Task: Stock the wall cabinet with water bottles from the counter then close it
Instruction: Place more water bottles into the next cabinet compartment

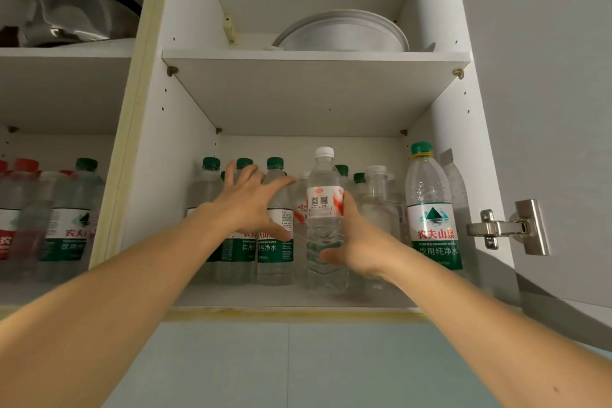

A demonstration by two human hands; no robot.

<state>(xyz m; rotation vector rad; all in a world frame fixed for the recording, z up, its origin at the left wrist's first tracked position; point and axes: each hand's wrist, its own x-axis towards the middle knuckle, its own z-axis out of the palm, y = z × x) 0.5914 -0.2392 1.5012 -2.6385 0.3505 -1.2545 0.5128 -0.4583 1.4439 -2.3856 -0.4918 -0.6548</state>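
Note:
The open wall cabinet [314, 301] holds several water bottles on its lower shelf. My right hand [356, 242] grips a clear white-capped bottle [325, 195] with a red and white label, standing upright at the shelf's front middle. My left hand [251, 202] is spread open, fingers apart, resting against the green-capped bottles [275, 255] just left of it. A tall green-capped bottle [432, 209] stands at the right front. More bottles stand behind, partly hidden.
The cabinet door [546, 76] hangs open at the right, with a metal hinge [506, 228]. A white bowl [344, 31] sits on the upper shelf. The left compartment holds more bottles [66, 219] and a metal pot [79, 13] above. Pale wall lies below.

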